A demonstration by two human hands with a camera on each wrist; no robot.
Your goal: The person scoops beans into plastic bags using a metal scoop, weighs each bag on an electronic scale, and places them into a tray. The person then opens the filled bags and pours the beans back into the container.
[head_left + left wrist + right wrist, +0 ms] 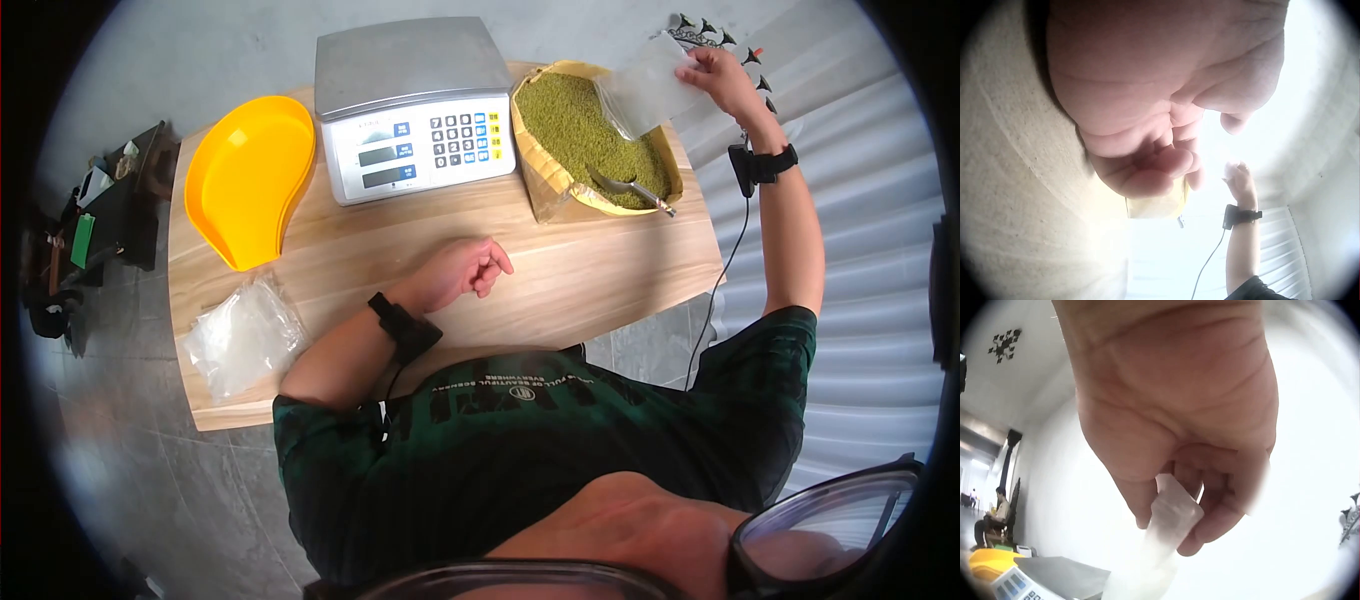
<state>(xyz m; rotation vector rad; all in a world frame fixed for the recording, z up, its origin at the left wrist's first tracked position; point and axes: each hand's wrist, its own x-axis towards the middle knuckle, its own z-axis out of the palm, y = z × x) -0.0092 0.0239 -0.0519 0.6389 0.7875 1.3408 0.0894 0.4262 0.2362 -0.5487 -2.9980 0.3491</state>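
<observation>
Up high, right hand (722,80) pinches plastic bag (650,92); left hand (462,270) rests curled.

Scale (415,105) display digits too small to read; scoop (628,188) bowl buried in green grains (580,130)

Left hand (1166,106) is resting w/ fingers (1147,178) loosely curled on tabletop (1016,206); far right, right hand (1240,184) is raised, wrist strap (1240,215) showing.

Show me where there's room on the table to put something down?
Bare wood lies in front of the scale, between the left hand and the bean sack, running to the table edge. The back row is crowded: yellow tray, scale, sack. Bags fill the near-left corner.
</observation>
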